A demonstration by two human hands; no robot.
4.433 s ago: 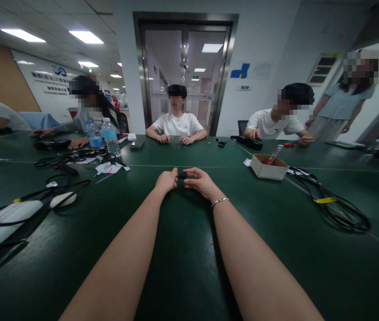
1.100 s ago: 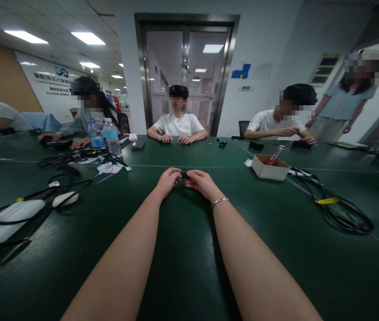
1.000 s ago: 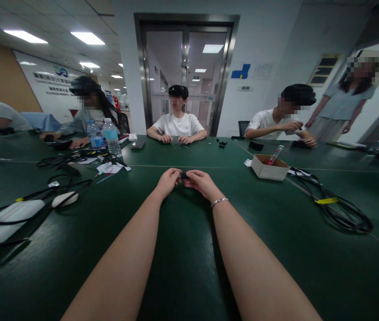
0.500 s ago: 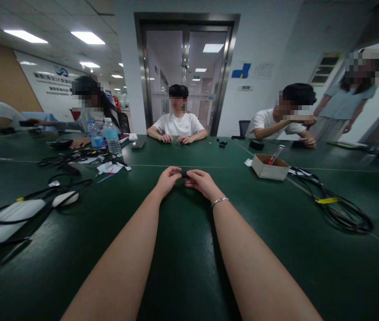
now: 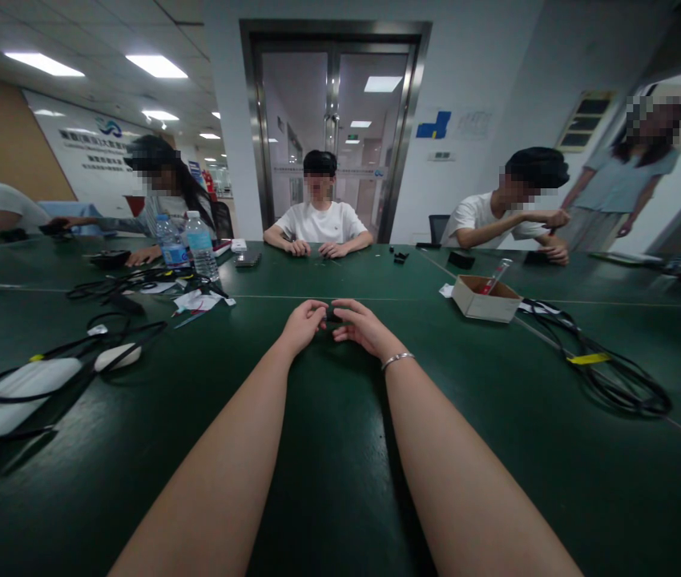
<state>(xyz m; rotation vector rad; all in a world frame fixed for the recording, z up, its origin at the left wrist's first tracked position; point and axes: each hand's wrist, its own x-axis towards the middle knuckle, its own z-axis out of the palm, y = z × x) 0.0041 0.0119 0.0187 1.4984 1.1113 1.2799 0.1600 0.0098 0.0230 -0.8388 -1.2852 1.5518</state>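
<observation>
Glossy dark-green counter; small black object, apparently pinched by left hand for steadiness; right hand beside it, fingers parted.

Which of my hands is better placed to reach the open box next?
Probably your right hand: it is nearer the open box and looks loosely spread, while your left hand, farther away, seems to pinch the small dark piece.
</observation>
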